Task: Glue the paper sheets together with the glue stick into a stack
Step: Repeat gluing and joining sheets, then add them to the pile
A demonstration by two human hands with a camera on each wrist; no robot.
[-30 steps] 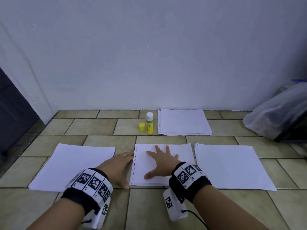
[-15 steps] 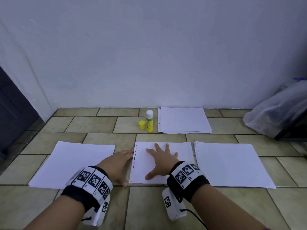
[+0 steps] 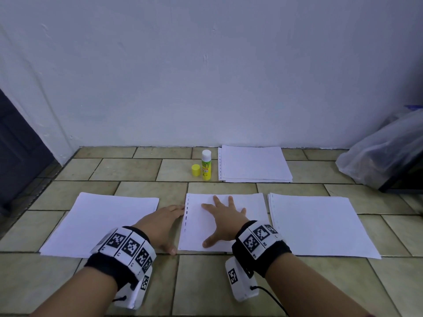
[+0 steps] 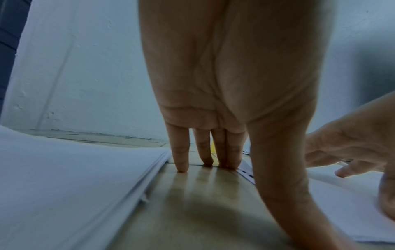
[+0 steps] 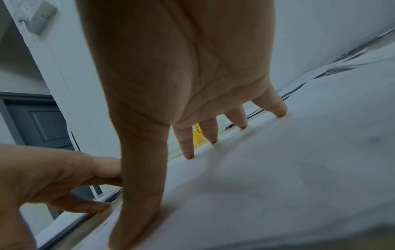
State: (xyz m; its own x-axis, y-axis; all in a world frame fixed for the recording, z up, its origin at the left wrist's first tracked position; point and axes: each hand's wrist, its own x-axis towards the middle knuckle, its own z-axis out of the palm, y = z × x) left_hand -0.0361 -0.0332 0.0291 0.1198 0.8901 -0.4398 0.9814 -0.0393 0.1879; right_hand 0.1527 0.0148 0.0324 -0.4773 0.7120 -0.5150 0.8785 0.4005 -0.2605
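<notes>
Glue stick [image 3: 206,165] upright, uncapped, right hand [image 3: 225,221] fingers spread on middle sheet [image 3: 249,209]

A glue stick [image 3: 206,165] stands upright on the tiled floor [image 3: 128,169], its green-and-yellow label carrying a few large red characters, possibly Korean, too small to make out; finer print beneath them is illegible. Black-and-white square coded markers sit on the white bands worn on the left wrist [image 3: 124,248] and the right wrist [image 3: 257,239], each panel with a tiny mark along its edge that cannot be read.
</notes>
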